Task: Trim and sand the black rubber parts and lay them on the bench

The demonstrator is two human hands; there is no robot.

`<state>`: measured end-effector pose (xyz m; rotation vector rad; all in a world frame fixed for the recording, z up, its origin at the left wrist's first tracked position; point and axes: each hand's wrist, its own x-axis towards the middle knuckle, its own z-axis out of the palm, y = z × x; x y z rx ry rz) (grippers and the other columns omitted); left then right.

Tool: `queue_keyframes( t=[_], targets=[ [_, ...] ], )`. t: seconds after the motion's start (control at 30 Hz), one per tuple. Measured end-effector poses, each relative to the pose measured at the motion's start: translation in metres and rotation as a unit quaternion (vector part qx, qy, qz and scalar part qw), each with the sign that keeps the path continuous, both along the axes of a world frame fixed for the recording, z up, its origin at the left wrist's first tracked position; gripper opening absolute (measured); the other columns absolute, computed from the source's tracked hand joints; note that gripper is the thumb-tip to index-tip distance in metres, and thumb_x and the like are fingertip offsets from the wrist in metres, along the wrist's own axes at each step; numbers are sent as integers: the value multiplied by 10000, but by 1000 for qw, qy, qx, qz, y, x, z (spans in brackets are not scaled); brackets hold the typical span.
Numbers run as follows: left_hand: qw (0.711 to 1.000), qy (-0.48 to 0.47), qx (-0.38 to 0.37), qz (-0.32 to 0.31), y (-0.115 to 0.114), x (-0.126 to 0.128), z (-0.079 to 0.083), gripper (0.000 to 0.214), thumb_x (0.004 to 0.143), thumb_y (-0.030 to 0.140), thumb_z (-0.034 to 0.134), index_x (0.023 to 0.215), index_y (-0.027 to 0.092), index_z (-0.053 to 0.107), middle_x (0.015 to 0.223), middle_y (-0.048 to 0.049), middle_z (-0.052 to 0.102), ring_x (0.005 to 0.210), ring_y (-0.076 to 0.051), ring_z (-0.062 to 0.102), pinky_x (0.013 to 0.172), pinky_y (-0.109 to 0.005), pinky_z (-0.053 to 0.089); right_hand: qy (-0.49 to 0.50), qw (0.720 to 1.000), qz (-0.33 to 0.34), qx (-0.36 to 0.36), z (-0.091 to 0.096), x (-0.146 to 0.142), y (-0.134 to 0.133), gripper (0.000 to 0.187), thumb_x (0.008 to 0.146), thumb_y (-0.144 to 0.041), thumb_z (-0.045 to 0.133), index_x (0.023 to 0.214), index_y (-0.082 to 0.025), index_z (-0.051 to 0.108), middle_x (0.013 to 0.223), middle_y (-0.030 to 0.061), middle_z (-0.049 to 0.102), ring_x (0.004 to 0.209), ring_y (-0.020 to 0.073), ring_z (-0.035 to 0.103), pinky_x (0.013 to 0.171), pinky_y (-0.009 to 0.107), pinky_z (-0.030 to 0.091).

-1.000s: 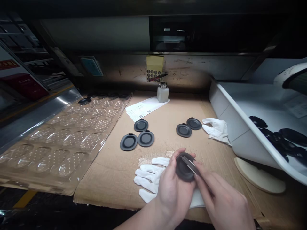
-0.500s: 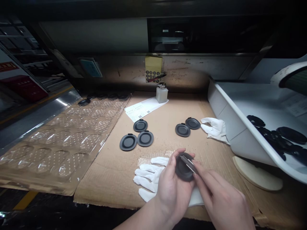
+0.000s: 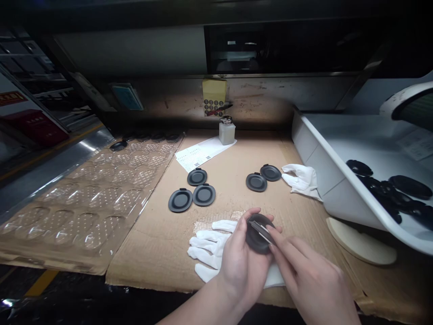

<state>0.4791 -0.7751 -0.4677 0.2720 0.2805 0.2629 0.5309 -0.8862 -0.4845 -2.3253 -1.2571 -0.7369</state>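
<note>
Currently left hand [image 3: 241, 268] cradles black disc [image 3: 255, 242] over white glove [image 3: 207, 246]; right hand [image 3: 309, 266] pinches slim tool [image 3: 260, 230] across disc; white bin [image 3: 345, 192] at right holds black parts [image 3: 410, 186]; clear tray [image 3: 84, 225] at left, dark pieces [image 3: 118, 145] far end.

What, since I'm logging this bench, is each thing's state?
Left hand, holding black disc
Black disc, held
Right hand, pinching slim tool
Slim tool, over black disc
Five loose discs, lying flat
Bottle, upright
Paper, flat
Near glove, partly hidden
Far glove, crumpled
Bin, holding black parts
Clear tray, partly filled
</note>
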Motion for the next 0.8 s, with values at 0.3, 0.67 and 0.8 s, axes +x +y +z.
queue_keyframes(
  t=[0.3, 0.67, 0.8],
  targets=[
    [999, 16, 37, -8, -1, 0, 1, 332, 827, 411, 425, 1080, 198, 462, 1021, -101, 555, 880, -210, 569, 786, -343, 409, 0, 997, -75, 37, -2, 23, -22, 300, 875, -355, 399, 1098, -246, 567, 955, -10, 635, 777, 115, 611, 652, 215, 458],
    [989, 23, 134, -66, -6, -1, 4, 456, 844, 480, 341, 1048, 99, 489, 990, -141, 572, 828, -193, 564, 683, -326, 439, 141, 982, 127, -9, 47, 41, 23, 143, 819, -211, 502, 830, -272, 631, 932, -23, 572, 878, 106, 506, 727, 213, 424],
    [990, 30, 118, -71, -3, 2, 1, 491, 825, 535, 320, 1051, 108, 410, 932, -157, 580, 796, -210, 580, 705, -328, 422, 189, 980, 62, -33, 77, 88, 70, 152, 829, -275, 503, 784, -239, 643, 857, -12, 577, 831, 106, 511, 751, 238, 409]
  ],
)
